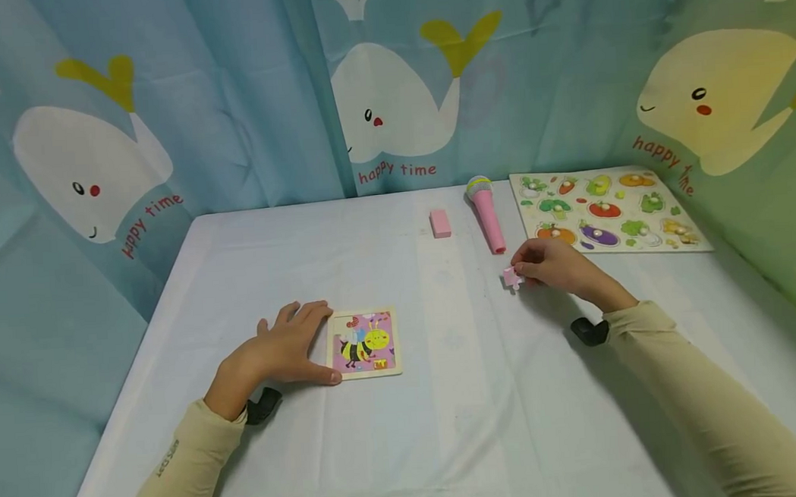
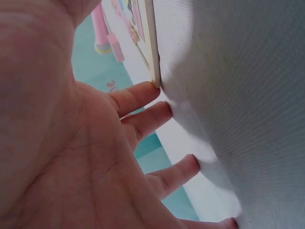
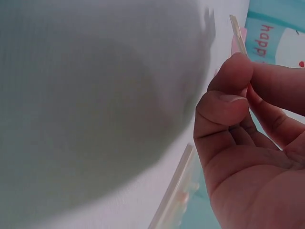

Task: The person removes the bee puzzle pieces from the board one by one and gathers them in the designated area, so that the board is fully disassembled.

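Observation:
A square wooden jigsaw puzzle [image 1: 398, 347] with a bee picture lies flat on the table in the head view. My left hand [image 1: 277, 352] rests at its left side with fingers spread, the thumb by the lower corner and a fingertip at the upper one. In the left wrist view a fingertip touches the corner of the puzzle's frame [image 2: 153, 57]. Farther right, my right hand [image 1: 555, 265] pinches a small pink jigsaw piece [image 1: 511, 278] between thumb and fingers. The right wrist view shows that piece edge-on [image 3: 238, 33], raised off the tablecloth.
Beyond the right hand lie a pink toy microphone [image 1: 487, 216] and a vegetable peg board [image 1: 614, 209]. A pink block [image 1: 440, 223] stands near the back edge. A curtain printed with whales [image 1: 396, 100] hangs behind the white-covered table [image 1: 410, 445].

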Available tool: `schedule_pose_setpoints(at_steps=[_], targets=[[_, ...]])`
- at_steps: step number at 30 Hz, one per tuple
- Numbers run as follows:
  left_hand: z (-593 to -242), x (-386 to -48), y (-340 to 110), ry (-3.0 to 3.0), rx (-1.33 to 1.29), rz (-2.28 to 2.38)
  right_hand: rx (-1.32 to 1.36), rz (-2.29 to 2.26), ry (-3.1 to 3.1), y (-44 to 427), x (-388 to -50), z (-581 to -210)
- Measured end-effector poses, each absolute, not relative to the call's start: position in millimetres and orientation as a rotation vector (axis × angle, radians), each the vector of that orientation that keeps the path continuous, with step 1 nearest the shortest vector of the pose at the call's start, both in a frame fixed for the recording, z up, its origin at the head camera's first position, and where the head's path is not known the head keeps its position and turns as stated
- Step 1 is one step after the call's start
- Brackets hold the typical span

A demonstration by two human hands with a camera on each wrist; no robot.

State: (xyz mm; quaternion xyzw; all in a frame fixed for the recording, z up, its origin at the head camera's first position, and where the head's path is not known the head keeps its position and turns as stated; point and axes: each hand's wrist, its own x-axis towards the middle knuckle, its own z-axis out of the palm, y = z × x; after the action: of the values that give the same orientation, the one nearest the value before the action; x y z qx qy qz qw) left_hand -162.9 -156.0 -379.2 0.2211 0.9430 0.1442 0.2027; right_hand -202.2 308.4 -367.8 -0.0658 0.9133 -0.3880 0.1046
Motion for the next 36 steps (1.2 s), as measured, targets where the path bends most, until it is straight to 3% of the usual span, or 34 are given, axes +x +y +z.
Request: schedule_pose_setpoints(at_steps=[36], targets=[[-378, -164, -156, 2.636, 0.627, 0.393, -0.181, -1.022, 2.774, 306, -206, -372]])
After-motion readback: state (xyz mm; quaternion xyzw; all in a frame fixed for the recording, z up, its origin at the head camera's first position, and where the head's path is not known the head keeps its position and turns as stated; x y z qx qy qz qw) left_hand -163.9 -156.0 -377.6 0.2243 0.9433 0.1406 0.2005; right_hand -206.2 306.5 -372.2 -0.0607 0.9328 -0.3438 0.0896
